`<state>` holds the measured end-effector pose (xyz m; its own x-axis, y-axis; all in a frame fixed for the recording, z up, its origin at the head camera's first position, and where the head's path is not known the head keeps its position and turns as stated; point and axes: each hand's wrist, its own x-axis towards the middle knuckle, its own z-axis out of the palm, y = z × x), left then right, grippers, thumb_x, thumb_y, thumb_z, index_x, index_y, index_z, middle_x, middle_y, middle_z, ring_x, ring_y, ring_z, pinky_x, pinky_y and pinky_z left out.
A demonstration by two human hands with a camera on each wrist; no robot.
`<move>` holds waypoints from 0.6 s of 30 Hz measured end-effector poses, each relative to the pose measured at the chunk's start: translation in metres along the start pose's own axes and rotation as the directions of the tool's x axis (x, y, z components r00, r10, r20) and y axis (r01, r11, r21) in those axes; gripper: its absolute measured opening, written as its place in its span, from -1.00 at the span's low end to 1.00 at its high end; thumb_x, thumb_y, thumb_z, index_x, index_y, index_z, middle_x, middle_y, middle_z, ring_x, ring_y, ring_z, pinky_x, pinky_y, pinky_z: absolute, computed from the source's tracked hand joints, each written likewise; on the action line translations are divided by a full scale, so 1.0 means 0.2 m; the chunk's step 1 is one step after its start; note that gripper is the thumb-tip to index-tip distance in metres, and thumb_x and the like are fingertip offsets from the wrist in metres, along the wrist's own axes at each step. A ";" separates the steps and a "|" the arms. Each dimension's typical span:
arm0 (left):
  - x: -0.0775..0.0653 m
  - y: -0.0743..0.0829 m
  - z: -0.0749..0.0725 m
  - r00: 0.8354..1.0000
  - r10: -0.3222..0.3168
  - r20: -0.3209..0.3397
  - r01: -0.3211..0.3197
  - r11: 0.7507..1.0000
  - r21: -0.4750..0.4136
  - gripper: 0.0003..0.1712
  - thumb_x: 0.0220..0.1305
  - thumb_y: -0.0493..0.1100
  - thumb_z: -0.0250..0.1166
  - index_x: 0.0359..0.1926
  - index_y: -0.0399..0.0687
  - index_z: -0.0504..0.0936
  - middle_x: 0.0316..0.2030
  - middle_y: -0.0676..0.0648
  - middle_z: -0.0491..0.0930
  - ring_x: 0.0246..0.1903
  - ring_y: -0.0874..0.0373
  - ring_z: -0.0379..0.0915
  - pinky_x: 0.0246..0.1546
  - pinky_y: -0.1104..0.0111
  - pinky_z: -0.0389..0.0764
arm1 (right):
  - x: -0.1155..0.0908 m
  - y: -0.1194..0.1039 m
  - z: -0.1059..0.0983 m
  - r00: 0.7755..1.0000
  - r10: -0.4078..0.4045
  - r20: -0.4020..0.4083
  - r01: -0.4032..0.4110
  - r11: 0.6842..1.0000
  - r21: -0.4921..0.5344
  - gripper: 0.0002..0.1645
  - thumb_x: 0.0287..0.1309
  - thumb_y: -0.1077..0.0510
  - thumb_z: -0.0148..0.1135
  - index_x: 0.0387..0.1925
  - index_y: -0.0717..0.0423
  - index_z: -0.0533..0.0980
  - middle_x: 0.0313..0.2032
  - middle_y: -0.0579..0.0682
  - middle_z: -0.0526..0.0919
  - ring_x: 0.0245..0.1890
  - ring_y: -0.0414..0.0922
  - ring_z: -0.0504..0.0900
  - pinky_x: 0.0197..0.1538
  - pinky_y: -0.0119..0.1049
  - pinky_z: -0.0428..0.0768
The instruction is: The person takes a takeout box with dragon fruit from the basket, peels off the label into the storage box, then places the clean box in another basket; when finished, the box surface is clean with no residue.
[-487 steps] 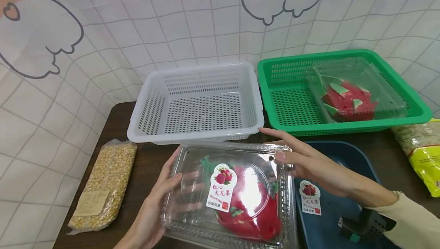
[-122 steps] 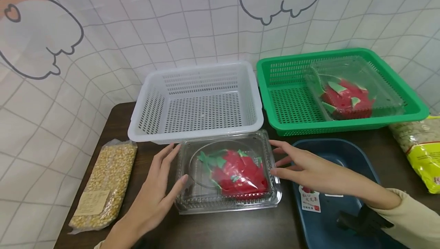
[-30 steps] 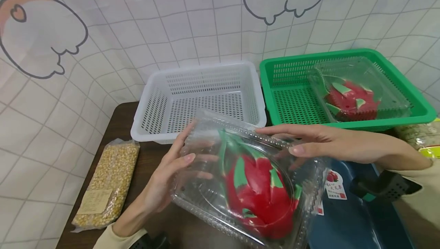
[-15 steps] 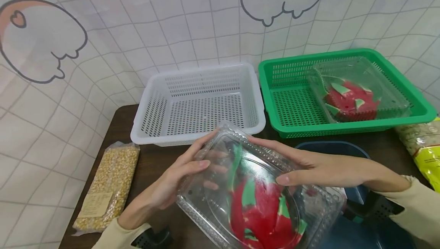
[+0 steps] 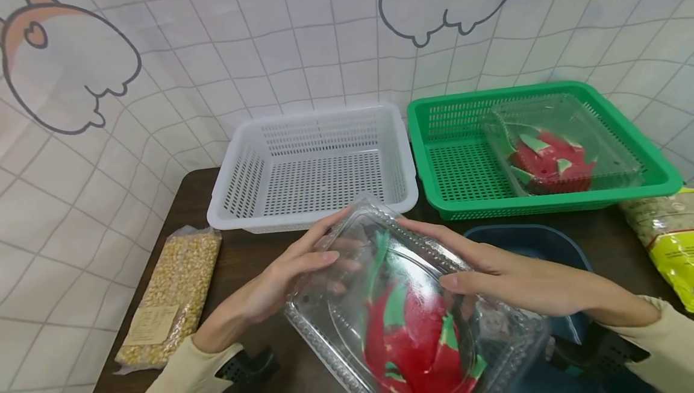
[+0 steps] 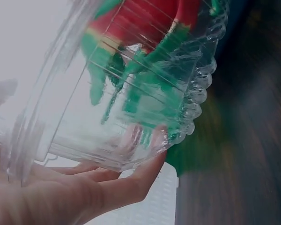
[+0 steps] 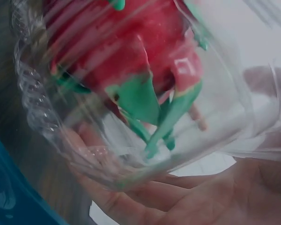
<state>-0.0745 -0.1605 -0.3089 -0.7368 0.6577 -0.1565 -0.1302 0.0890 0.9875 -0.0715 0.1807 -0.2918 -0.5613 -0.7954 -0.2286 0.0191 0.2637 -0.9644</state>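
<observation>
A clear plastic clamshell box [image 5: 331, 339] with a red and green dragon fruit [image 5: 406, 345] inside is held tilted above the front of the table. My left hand [image 5: 287, 278] grips its left side, thumb on the upper face and fingers behind. On the far right side my right hand [image 5: 509, 278] holds it likewise, thumb on the face. Up close in the left wrist view, the left fingers [image 6: 143, 180] curl around the scalloped edge. The right wrist view has the fruit's green leaf tips [image 7: 136, 101] through the plastic, with the right hand's fingers beneath.
Behind stands a white slotted basket [image 5: 325, 221]. A green basket [image 5: 455, 207] at the back right contains another boxed dragon fruit [image 5: 553, 161]. The blue tray [image 5: 534, 233] is partly hidden below my right arm. A corn kernel bag [image 5: 184, 278] lies left, a yellow bag [image 5: 669, 248] right.
A label showed on a held box's face 16 s ago; none shows now. Around 4 s ago the box lay flat between open hands. Since lifted and turned, it has tilted and shifted slightly right.
</observation>
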 end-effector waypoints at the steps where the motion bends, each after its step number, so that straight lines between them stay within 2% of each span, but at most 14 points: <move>1: 0.01 0.00 0.00 1.000 0.004 0.001 -0.004 1.000 0.002 -0.23 0.56 -0.04 -0.02 0.68 0.36 -0.03 0.44 -0.31 0.31 0.30 -0.20 0.47 0.13 -0.04 0.61 | 0.00 0.00 0.00 1.000 0.005 -0.011 -0.005 1.000 -0.002 -0.13 0.58 -0.02 0.00 0.68 -0.44 -0.18 0.65 0.11 -0.19 0.17 0.19 0.50 -0.09 0.04 0.75; 3: 0.01 0.00 0.01 1.000 0.011 -0.001 -0.011 1.000 0.005 -0.22 0.56 -0.05 -0.02 0.69 0.35 -0.04 0.45 -0.30 0.31 0.30 -0.20 0.46 0.13 -0.03 0.61 | -0.01 0.02 -0.01 0.999 0.006 -0.031 -0.006 1.000 -0.003 -0.13 0.56 -0.02 0.01 0.68 -0.46 -0.15 0.65 0.10 -0.18 0.30 0.23 0.39 -0.08 0.06 0.75; 5: 0.02 0.00 0.01 1.000 0.018 0.000 -0.018 1.000 0.005 -0.22 0.56 -0.06 -0.03 0.69 0.34 -0.05 0.45 -0.29 0.31 0.31 -0.19 0.46 0.13 -0.03 0.61 | -0.02 0.03 -0.02 0.999 -0.006 -0.050 0.005 1.000 -0.029 -0.14 0.55 -0.02 0.03 0.67 -0.48 -0.12 0.66 0.07 -0.18 0.42 0.30 0.23 0.02 0.16 0.71; 9: 0.04 0.00 0.03 0.999 0.036 -0.008 -0.036 0.999 -0.006 -0.20 0.54 -0.09 -0.03 0.69 0.31 -0.06 0.47 -0.30 0.29 0.32 -0.18 0.44 0.13 -0.03 0.62 | -0.04 0.07 -0.05 0.995 -0.030 -0.092 0.021 0.995 -0.096 -0.16 0.55 -0.02 0.02 0.67 -0.48 -0.08 0.67 0.03 -0.17 0.55 0.35 -0.09 0.22 0.46 0.46; 10: 0.04 -0.01 0.04 0.999 0.043 -0.014 -0.043 0.999 -0.009 -0.20 0.54 -0.10 -0.02 0.69 0.30 -0.06 0.48 -0.29 0.28 0.32 -0.18 0.44 0.13 -0.04 0.62 | -0.05 0.07 -0.06 0.995 -0.033 -0.096 0.023 0.994 -0.104 -0.17 0.56 -0.02 0.00 0.67 -0.49 -0.09 0.67 0.04 -0.16 0.52 0.35 0.06 0.23 0.51 0.41; 12: 0.04 -0.01 0.04 0.998 0.059 -0.024 -0.060 0.998 -0.022 -0.20 0.53 -0.10 -0.03 0.69 0.25 -0.06 0.49 -0.31 0.25 0.34 -0.20 0.41 0.14 -0.06 0.62 | -0.06 0.08 -0.07 0.993 -0.021 -0.120 0.008 0.993 -0.114 -0.17 0.57 -0.03 -0.01 0.67 -0.50 -0.09 0.67 0.06 -0.17 0.51 0.34 0.08 0.23 0.56 0.36; 14: 0.04 -0.02 0.05 0.997 0.075 -0.027 -0.077 0.995 -0.059 -0.23 0.57 -0.05 -0.08 0.69 0.18 -0.08 0.50 -0.35 0.20 0.37 -0.24 0.35 0.17 -0.10 0.59 | -0.09 0.09 -0.11 0.990 0.005 -0.141 -0.019 0.995 -0.097 -0.18 0.57 -0.05 -0.04 0.67 -0.52 -0.12 0.66 0.13 -0.19 0.39 0.34 0.34 0.15 0.50 0.47; 15: 0.04 -0.03 0.05 0.996 0.084 -0.028 -0.086 0.993 -0.078 -0.25 0.60 -0.02 -0.11 0.69 0.15 -0.10 0.51 -0.36 0.18 0.39 -0.24 0.34 0.22 -0.11 0.55 | -0.10 0.10 -0.13 0.987 0.016 -0.158 -0.031 0.995 -0.096 -0.18 0.58 -0.05 -0.06 0.67 -0.53 -0.13 0.66 0.15 -0.18 0.35 0.33 0.40 0.12 0.49 0.50; 16: 0.03 -0.03 0.04 0.995 0.089 -0.035 -0.092 0.991 -0.098 -0.26 0.61 0.02 -0.15 0.69 0.12 -0.11 0.52 -0.38 0.16 0.40 -0.23 0.32 0.24 -0.12 0.53 | -0.12 0.11 -0.15 0.983 0.031 -0.181 -0.048 0.995 -0.092 -0.19 0.58 -0.07 -0.08 0.66 -0.56 -0.15 0.66 0.15 -0.20 0.33 0.35 0.42 0.08 0.48 0.52; 17: 0.03 -0.04 0.04 0.994 0.099 -0.038 -0.103 0.987 -0.121 -0.26 0.63 0.06 -0.19 0.69 0.08 -0.13 0.51 -0.41 0.14 0.41 -0.23 0.29 0.25 -0.14 0.51 | -0.13 0.12 -0.18 0.977 0.043 -0.210 -0.065 0.993 -0.097 -0.19 0.58 -0.09 -0.09 0.65 -0.60 -0.15 0.66 0.12 -0.20 0.42 0.37 0.29 0.03 0.49 0.53; 18: 0.03 -0.05 0.04 0.993 0.106 -0.048 -0.112 0.984 -0.139 -0.26 0.64 0.09 -0.23 0.69 0.05 -0.14 0.50 -0.42 0.13 0.40 -0.21 0.29 0.26 -0.16 0.49 | -0.14 0.15 -0.24 0.980 -0.004 -0.201 -0.006 0.999 -0.048 -0.20 0.58 -0.09 -0.09 0.65 -0.60 -0.13 0.65 0.10 -0.09 0.36 0.35 0.41 0.01 0.41 0.59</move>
<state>-0.0722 -0.1513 -0.3194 -0.7773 0.6270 -0.0515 -0.1380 -0.0900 0.9863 -0.0950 0.2363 -0.3090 -0.7160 -0.6708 -0.1936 -0.0170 0.2940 -0.9557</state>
